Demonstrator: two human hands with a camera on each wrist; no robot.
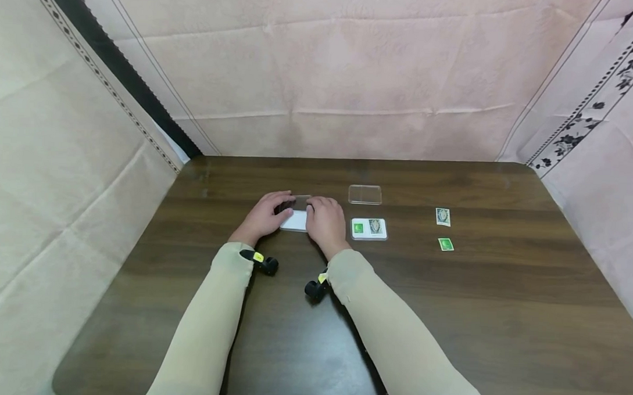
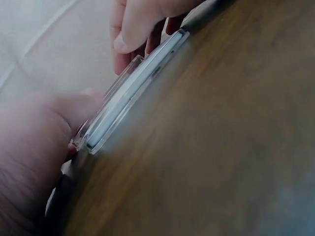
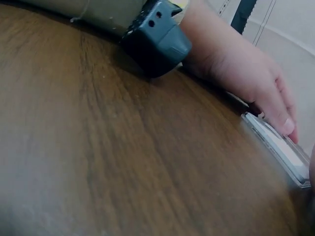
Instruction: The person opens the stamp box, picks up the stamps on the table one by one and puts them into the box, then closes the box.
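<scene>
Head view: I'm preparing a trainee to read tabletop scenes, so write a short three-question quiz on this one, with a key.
1. Fill in: in the head view, the loose ____ square lies just below the loose grey-patterned square.
2. True or false: the clear cover lies off the two-square case, on its far side.
3. Multiple choice: what do the left hand and right hand both hold?
A) the two-square case
B) the white-filled case
C) the loose grey-patterned square

Key: 1. green; 2. true; 3. B
</scene>
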